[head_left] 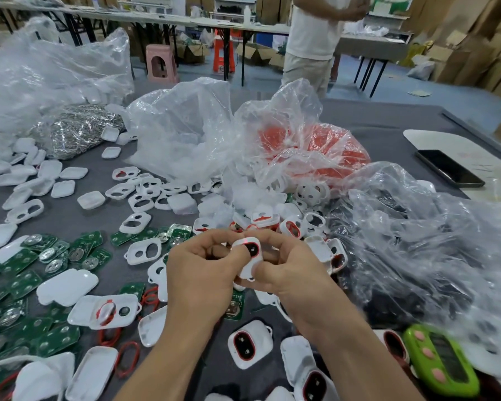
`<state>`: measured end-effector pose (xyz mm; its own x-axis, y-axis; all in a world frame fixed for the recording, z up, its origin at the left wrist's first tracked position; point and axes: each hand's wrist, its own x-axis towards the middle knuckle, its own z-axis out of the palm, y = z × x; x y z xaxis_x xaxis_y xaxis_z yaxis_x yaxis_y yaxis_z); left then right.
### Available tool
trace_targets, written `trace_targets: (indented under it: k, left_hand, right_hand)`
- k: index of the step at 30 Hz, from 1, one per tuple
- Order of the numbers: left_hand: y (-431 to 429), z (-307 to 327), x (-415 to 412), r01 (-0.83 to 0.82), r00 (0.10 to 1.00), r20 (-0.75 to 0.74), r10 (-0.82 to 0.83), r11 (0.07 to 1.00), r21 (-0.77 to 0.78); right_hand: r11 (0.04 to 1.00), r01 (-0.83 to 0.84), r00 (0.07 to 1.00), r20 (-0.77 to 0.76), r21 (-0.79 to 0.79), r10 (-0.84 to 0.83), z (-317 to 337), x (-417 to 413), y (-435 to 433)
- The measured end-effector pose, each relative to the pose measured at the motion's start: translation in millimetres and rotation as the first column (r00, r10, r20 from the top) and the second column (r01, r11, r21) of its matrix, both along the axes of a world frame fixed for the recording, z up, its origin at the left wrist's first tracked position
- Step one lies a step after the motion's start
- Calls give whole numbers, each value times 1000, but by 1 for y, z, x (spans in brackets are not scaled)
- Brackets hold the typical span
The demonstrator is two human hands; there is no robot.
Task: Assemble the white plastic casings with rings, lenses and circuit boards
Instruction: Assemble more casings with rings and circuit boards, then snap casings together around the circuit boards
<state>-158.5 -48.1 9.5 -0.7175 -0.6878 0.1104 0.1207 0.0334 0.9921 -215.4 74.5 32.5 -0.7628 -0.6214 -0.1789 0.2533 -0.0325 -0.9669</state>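
Both hands hold one white casing (250, 257) with a red ring and a dark lens, raised over the table's middle. My left hand (203, 270) grips its left side, thumb on its face. My right hand (287, 270) pinches its right and lower edge. Green circuit boards (49, 256) with round metal contacts lie scattered at the left. Loose white casing halves (141, 202) spread across the grey table (78, 224). Red rings (128, 358) lie near the front edge. Finished casings (249, 344) with red-ringed dark lenses rest below my arms.
Clear plastic bags stand behind: one with red parts (324, 149), one with dark parts (411, 241), one with shiny metal pieces (78, 128). A green device (443, 360) with pink buttons lies at the lower right, a black phone (449, 167) farther right. A person (315, 39) stands beyond.
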Motion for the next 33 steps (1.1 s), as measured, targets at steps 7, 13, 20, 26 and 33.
trace_targets:
  k: [7,13,20,26,33]
  left_hand:
    - [-3,4,5,74,997,-18,-75,996,-51]
    - [-3,6,7,84,996,-29,-86,994,-74]
    - [-4,10,9,36,996,-74,-42,996,-80]
    - [-6,15,15,-131,990,-70,125,988,-87]
    - [-12,16,24,-215,977,-38,212,971,-107]
  right_hand:
    - [994,106,994,10,-9,-105,8,1,0]
    - [998,65,994,-94,21,-62,10,2,2]
    - [999,-9,1000,-1,41,10,13,-5,8]
    - [993,-1,981,-191,114,23,37,3,30]
    - [883,-43,866,-424,467,266,20,55,58]
